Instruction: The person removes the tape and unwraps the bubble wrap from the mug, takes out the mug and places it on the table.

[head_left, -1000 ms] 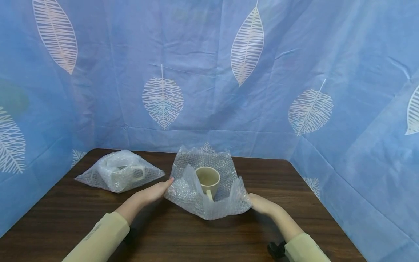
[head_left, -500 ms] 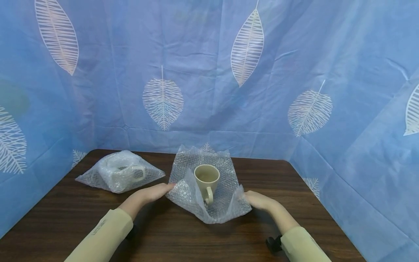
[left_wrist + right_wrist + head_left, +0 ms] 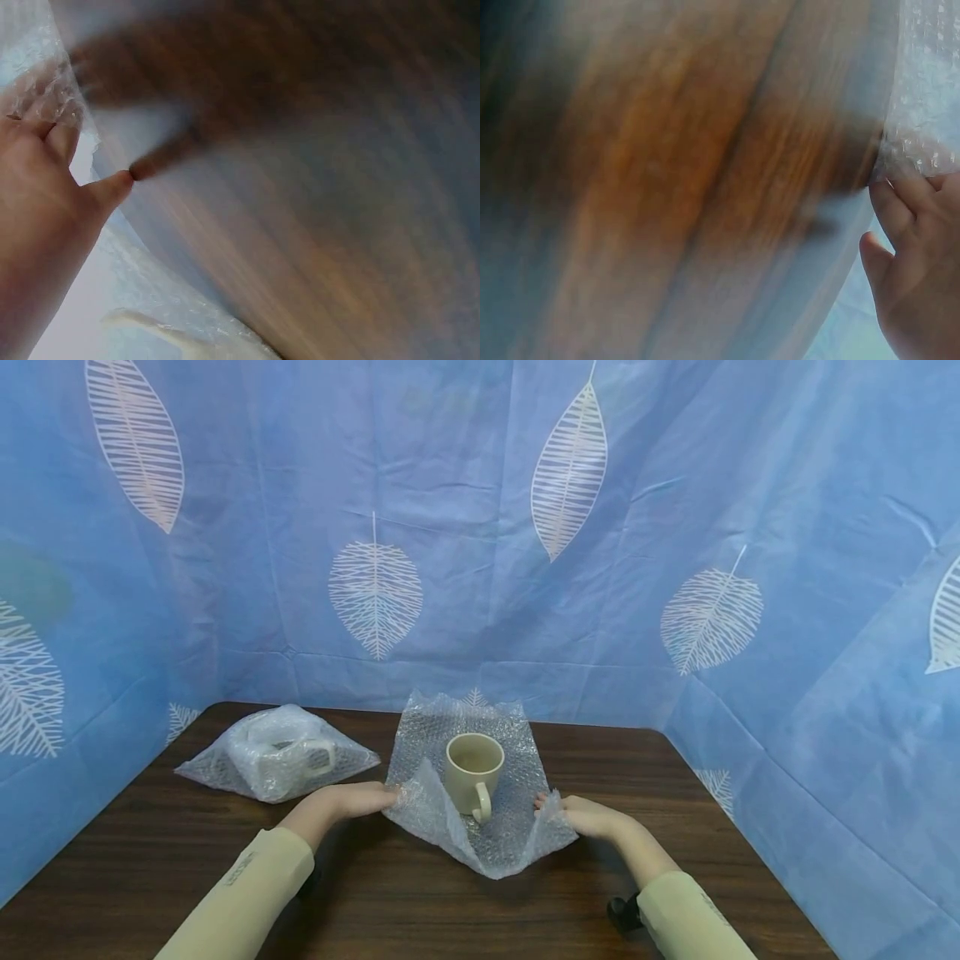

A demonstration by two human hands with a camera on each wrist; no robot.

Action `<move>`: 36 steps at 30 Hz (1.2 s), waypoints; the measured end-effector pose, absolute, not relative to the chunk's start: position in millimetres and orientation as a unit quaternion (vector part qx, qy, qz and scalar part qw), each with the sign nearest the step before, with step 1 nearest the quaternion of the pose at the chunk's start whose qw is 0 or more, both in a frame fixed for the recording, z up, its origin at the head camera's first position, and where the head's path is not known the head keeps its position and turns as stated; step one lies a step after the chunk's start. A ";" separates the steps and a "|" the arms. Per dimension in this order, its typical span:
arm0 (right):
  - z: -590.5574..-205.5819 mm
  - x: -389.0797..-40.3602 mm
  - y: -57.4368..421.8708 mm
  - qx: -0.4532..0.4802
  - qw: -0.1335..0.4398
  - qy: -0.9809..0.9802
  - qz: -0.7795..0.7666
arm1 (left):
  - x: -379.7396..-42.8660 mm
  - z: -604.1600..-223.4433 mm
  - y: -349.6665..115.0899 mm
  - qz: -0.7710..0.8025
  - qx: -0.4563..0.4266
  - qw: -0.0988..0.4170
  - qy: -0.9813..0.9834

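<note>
A cream mug [image 3: 462, 779] stands upright on an unfolded sheet of bubble wrap [image 3: 517, 756], its handle toward me. The wrap's front corners rise into folds left and right of the mug. My left hand [image 3: 352, 800] touches the wrap's left edge; in the left wrist view its fingers show through the plastic [image 3: 64, 94], with one digit sticking out free of it. At the right edge, my right hand [image 3: 596, 818] reaches in behind the raised fold, fingertips lying at the wrap. In the right wrist view its thumb [image 3: 875, 259] stands apart from the plastic.
A second mug [image 3: 318, 758] sits inside a bubble-wrap bundle [image 3: 273, 781] at the table's back left. The dark wooden table [image 3: 450, 914] has a blue leaf-patterned curtain [image 3: 465, 510] around its back and sides.
The wrap's front edge has come lower and toward me, and more of the mug and its handle shows. The right fingertips now show inside the right fold. The wrapped bundle stays put.
</note>
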State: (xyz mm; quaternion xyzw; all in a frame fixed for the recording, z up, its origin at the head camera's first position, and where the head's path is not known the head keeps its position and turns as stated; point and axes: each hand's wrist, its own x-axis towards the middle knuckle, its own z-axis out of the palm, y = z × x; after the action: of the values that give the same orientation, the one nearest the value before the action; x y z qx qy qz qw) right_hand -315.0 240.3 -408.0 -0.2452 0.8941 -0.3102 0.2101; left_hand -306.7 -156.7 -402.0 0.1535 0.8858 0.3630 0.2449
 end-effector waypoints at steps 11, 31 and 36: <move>-407.2 -312.9 242.8 -0.261 0.210 0.904 -0.264 | -312.5 -396.9 -153.6 0.267 0.248 0.260 0.894; -410.1 -306.0 243.3 -0.253 0.235 0.916 -0.202 | -296.1 -406.7 -144.4 0.137 0.250 0.232 0.930; -408.3 -304.6 243.6 -0.257 0.233 0.918 -0.190 | -298.3 -417.1 -142.7 0.120 0.258 0.219 0.933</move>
State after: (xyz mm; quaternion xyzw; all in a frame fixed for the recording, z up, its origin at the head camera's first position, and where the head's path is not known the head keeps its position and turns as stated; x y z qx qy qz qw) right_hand -304.6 243.6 -408.3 -0.2573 0.9182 -0.1904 0.2334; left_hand -298.3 -142.7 -417.1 0.2576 0.9334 0.1196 0.2194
